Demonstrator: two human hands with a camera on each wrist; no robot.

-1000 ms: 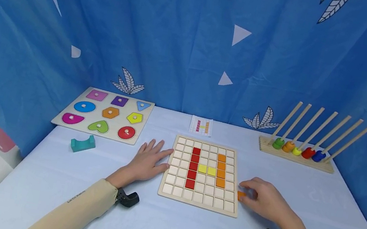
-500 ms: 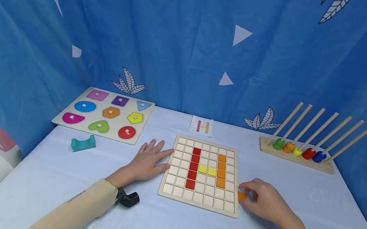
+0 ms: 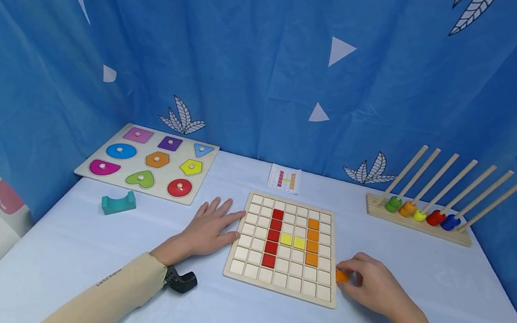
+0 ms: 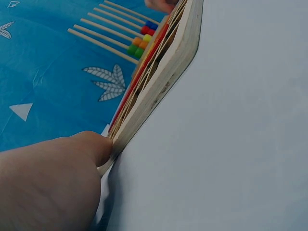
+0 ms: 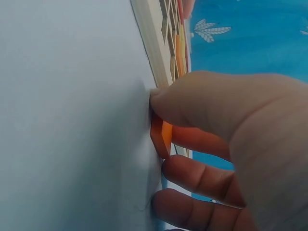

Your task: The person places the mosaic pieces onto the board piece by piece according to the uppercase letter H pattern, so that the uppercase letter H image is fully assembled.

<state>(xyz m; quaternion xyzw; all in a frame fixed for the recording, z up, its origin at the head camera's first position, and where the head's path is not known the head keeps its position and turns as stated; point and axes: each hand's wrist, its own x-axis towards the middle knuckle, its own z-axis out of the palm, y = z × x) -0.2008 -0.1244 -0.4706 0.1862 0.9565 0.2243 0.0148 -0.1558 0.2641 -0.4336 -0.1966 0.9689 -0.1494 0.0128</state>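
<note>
A wooden grid board lies on the table with a column of red tiles, two yellow tiles and a column of orange tiles in its cells. Along its left edge rests my left hand, fingers spread, index finger and thumb touching the rim. Just off the right edge, my right hand pinches a loose orange tile. In the right wrist view that orange tile stands tilted under the thumb, with the other fingers behind it.
Behind the board lies a small pattern card. A shape puzzle board is at the back left, with a teal curved block in front of it. A peg rack with coloured beads stands at the back right.
Slightly more of the orange tile shows between my right thumb and fingers. The right hand barely shifts; the left hand stays on the board's edge.
</note>
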